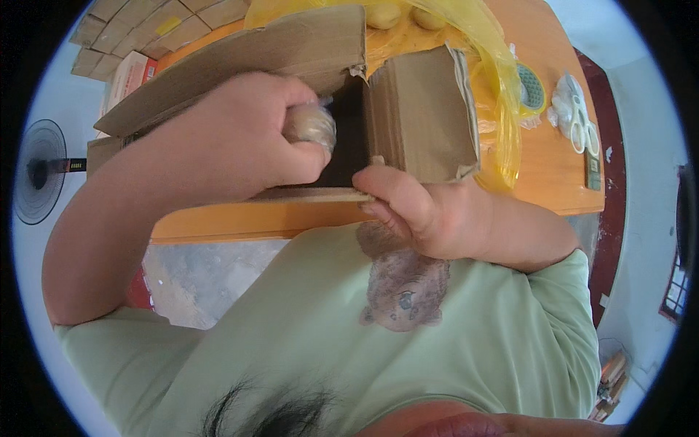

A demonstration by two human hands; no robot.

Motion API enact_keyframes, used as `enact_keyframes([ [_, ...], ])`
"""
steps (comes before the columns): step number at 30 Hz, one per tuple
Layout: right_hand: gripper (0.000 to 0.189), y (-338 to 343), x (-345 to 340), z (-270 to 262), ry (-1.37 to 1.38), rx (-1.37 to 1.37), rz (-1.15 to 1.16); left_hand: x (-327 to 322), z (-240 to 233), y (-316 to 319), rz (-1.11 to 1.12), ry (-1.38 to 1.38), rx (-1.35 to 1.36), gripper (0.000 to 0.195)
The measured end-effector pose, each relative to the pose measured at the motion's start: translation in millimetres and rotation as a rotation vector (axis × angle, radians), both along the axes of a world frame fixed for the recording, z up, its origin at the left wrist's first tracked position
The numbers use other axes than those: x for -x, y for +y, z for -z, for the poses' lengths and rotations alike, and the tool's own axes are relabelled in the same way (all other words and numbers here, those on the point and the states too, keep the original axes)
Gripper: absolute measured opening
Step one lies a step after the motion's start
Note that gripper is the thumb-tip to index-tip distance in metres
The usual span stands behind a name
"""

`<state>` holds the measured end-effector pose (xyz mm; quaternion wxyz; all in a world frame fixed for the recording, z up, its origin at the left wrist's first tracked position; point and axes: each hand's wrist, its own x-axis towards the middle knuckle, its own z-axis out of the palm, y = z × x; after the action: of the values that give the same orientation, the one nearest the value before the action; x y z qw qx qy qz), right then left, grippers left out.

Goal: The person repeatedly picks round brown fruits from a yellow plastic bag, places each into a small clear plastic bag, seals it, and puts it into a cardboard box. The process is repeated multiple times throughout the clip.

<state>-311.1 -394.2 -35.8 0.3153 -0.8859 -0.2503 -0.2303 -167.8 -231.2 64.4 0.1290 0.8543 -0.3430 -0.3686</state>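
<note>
An opened cardboard box (431, 114) stands before me on the orange table, its flaps raised around a dark interior. My left hand (246, 131) is over the opening, its fingers closed around a rounded beige item (311, 127) wrapped in clear plastic. What is inside the wrap cannot be made out. My right hand (420, 205) pinches the near rim of the box at its right corner, thumb on top and fingers below. The lower inside of the box is hidden in shadow and behind my left hand.
Beyond the box, a yellow plastic bag (505, 98) lies with pale round produce (382, 16) near it. Rightward are a tape roll (531, 90) and white-handled scissors (580, 123). Small cardboard boxes (147, 24) are stacked at far left, by a red-and-white carton (125, 79). A fan (39, 172) stands left.
</note>
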Motion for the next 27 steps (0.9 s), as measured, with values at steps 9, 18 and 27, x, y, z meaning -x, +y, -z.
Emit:
enact_keyframes([
  [9,0.025,8.6,-9.1,10.5,-0.167,-0.076,-0.138,-5.6,40.4,-19.4,-0.064,0.022,-0.307,0.042],
  [18,0.015,2.2,-23.4,-5.5,-0.218,-0.008,-0.287,-13.6,53.8,-8.1,0.047,0.062,-0.464,0.041],
  [27,0.018,-15.6,-26.5,-17.2,-0.047,-0.079,-0.269,-20.7,37.4,-11.7,0.307,-0.14,-0.467,0.027],
])
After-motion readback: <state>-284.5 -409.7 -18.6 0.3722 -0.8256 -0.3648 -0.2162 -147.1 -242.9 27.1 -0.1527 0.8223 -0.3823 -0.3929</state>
